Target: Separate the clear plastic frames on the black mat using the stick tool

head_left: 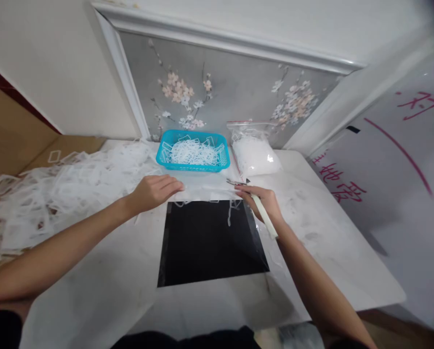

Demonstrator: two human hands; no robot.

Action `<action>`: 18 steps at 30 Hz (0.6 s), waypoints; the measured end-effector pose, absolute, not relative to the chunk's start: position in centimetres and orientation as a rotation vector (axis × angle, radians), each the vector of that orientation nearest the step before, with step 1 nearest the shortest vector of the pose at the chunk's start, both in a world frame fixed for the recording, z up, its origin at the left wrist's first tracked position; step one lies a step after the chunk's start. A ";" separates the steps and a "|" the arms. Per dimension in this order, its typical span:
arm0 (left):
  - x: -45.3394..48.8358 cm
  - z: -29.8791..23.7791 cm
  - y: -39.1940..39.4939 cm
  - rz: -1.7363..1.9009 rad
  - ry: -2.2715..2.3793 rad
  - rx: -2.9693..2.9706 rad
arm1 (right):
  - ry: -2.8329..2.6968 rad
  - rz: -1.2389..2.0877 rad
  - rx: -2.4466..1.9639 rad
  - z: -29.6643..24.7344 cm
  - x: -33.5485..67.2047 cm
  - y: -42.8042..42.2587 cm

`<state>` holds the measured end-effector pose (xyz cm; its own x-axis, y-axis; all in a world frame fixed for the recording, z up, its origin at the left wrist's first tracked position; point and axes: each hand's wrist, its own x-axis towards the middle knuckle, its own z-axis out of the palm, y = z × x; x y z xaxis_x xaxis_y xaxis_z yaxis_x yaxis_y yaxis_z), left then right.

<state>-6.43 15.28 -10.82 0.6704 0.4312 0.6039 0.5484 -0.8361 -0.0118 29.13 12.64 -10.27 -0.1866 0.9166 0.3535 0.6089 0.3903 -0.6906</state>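
My left hand [155, 190] lies flat, fingers together, on a white plastic strip [206, 193] at the far edge of a black square mat [209, 247]. My right hand [262, 201] grips a tool with a pale cream handle [265, 215]; its thin metal tip [235, 182] points left, over the strip's right end. Small white plastic bits [233, 206] hang from the strip onto the mat.
A blue basket [193, 167] with white plastic pieces stands behind the mat. A clear zip bag [255, 152] of white pieces sits to its right. A big heap of white plastic frames [53, 189] covers the table's left side. The white table's edge [391, 286] runs along the right.
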 end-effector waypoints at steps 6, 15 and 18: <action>-6.3 -14.3 11.3 -0.631 -0.442 -2.738 | -2.327 0.477 -1.041 -14.1 32.8 10.4; -6.2 -16.2 6.5 -0.281 -0.422 -2.906 | -2.355 0.291 -1.264 -19.1 35.7 6.2; -7.0 -16.0 5.5 -0.302 -0.493 -2.941 | -2.338 0.302 -1.278 -18.6 35.6 6.2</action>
